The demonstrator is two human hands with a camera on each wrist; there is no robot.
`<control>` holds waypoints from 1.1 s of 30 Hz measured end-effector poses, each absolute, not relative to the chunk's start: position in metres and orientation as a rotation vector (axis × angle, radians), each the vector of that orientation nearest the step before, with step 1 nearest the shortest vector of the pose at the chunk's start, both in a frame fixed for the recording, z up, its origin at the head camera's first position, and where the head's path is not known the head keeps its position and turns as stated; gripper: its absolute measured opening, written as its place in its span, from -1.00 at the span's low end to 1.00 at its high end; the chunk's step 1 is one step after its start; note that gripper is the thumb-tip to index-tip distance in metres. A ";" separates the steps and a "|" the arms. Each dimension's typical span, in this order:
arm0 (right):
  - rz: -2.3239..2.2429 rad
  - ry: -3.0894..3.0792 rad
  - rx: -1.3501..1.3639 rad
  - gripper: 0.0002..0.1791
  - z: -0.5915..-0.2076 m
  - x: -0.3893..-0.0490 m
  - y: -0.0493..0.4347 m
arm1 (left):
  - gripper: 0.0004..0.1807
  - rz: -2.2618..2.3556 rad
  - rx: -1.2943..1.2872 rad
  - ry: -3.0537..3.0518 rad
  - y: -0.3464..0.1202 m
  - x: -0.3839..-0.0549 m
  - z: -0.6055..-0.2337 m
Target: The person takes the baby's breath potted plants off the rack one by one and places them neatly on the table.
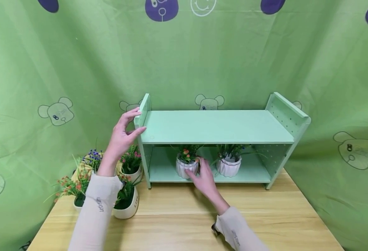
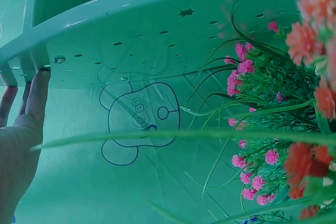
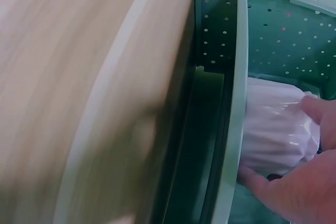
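Note:
My right hand point(image 1: 205, 178) holds a white ribbed flower pot point(image 1: 182, 168) with orange flowers, on the lower board of a light green two-tier shelf point(image 1: 215, 126). In the right wrist view, the thumb and fingers lie on either side of the pot point(image 3: 278, 127), near the shelf's front edge. A second white ribbed pot point(image 1: 229, 167) with green plants stands to its right on the same board. My left hand point(image 1: 122, 134) grips the front of the shelf's left side panel point(image 1: 144, 113); in the left wrist view its fingers point(image 2: 38, 95) touch the panel's outer face.
Left of the shelf, potted flowers crowd the wooden table point(image 1: 177, 216): a white pot marked with letters point(image 1: 129, 209), pink flowers point(image 1: 132, 158), blue flowers point(image 1: 93, 157) and orange flowers point(image 1: 74, 183). A green curtain point(image 1: 202, 62) hangs behind and at both sides.

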State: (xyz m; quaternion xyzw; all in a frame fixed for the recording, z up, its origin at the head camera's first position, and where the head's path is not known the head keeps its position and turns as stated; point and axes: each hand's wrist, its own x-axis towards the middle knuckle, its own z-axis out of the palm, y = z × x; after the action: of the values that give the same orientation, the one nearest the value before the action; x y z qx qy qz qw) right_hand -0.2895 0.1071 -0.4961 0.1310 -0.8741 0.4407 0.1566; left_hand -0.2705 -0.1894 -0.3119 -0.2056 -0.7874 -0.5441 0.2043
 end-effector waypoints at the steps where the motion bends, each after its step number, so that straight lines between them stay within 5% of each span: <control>1: 1.248 -2.507 0.368 -0.22 -0.496 -0.289 0.107 | -0.41 -1.517 -0.576 -2.193 -0.189 -0.271 -0.312; 12: 1.181 -2.579 0.378 -0.17 -0.491 -0.291 0.110 | -0.41 -1.524 -0.580 -2.191 -0.190 -0.271 -0.312; 19: 1.127 -2.550 0.443 -0.46 -0.492 -0.289 0.111 | -0.41 -1.518 -0.573 -2.199 -0.190 -0.269 -0.310; 26: 1.127 -2.557 0.512 -0.20 -0.491 -0.273 0.113 | -0.42 -1.502 -0.571 -2.200 -0.190 -0.268 -0.309; 33: 1.159 -2.561 0.590 -0.36 -0.488 -0.256 0.110 | -0.42 -1.485 -0.578 -2.203 -0.190 -0.268 -0.308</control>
State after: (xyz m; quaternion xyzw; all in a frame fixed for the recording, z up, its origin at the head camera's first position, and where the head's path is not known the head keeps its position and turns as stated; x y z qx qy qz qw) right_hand -0.2563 0.1100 -0.4875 0.2036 -0.8836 0.3999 0.1341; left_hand -0.2683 -0.1902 -0.3084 -0.2077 -0.7923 -0.5340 0.2097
